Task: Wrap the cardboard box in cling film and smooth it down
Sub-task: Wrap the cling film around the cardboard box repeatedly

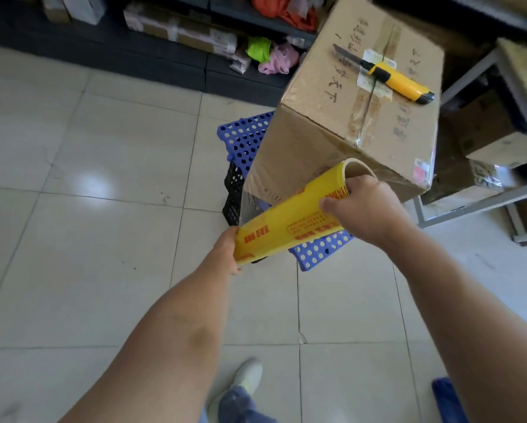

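Observation:
A taped cardboard box (347, 117) with handwriting on top stands on stacked blue and black perforated crates (240, 138). Clear film covers its lower near side. Close in front of that side I hold a yellow cling film roll (289, 215), tilted up to the right. My left hand (227, 251) holds the roll's lower end; its fingers are hidden behind the roll. At the upper end my right hand (362, 206) grips the roll, fingers hooked into the open tube. A sheet of film runs from the roll to the box.
A yellow utility knife (390, 77) with its blade out lies on the box top. Dark shelves with parcels and cloth (179, 32) line the back. A metal rack with boxes (497, 135) stands at right. Pale floor tiles (88, 178) spread to the left.

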### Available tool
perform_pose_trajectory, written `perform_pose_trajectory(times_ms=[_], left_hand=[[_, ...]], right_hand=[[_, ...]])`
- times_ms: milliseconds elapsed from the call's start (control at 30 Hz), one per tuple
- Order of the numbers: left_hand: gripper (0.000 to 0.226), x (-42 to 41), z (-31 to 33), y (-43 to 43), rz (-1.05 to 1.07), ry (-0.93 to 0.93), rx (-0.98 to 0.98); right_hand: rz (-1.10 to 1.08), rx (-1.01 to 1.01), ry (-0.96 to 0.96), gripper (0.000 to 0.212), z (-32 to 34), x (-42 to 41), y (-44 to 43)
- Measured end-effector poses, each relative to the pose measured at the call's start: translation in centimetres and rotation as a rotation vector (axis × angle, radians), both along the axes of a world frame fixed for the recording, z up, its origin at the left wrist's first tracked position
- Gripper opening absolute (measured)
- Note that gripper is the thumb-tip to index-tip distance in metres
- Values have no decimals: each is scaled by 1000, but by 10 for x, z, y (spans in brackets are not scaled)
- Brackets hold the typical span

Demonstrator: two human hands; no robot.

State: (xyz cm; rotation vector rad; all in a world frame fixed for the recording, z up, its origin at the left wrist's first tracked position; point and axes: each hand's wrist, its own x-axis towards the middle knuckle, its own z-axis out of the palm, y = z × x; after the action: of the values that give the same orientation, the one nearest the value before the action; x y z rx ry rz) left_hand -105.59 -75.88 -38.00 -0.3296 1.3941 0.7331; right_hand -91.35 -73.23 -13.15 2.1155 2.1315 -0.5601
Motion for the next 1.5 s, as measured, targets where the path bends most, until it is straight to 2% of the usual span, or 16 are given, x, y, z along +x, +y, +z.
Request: perform_pose_trajectory(times_ms=[67,133,233,333,400,533,600,700,800,1067,1133,1233,1267,1367,1433,1500], left_hand=[[53,10,-1,-9,28,-17,17],[51,19,-4,-21,89,-26,13],[45,25,2,-36,121,-2,21],[36,27,8,-42,111,8,15],[40,28,10,-41,108,29,6],[72,38,7,-43,77,92,15],[72,44,3,-45,77,113,28],[50,49,5,-45,95,86,6],[38,52,11,-41,139,83,10],[40,96,4,-39,208,127,8],[44,114,9,-42,261,122,10],[67,140,10,-48,305,144,0],[65,147,9,-50,321,141,-3],[39,164,14,-53,341,116,-5],[47,172,13,-54,371,82,-15],[53,178,12,-52,371,76,-19]], right_hand=[[54,-16,-15,15,1,12,0],[88,-44,-25,16,3,22,-3],[86,-9,-19,44,4,29,-12],[78,62,23,49,3,31,-16],[80,58,32,44,5,32,-14],[74,28,-7,23,0,44,-15],[62,35,12,36,-3,50,-16],[63,60,-28,54,-6,55,-19],[93,32,-15,48,-6,59,-16],[277,17,33,42,0,99,6],[317,18,34,48,2,112,8],[407,66,-1,54,2,130,8],[426,77,2,53,4,136,8],[438,46,8,41,9,154,13],[431,12,-8,30,10,164,17],[422,-2,-10,31,11,171,20]])
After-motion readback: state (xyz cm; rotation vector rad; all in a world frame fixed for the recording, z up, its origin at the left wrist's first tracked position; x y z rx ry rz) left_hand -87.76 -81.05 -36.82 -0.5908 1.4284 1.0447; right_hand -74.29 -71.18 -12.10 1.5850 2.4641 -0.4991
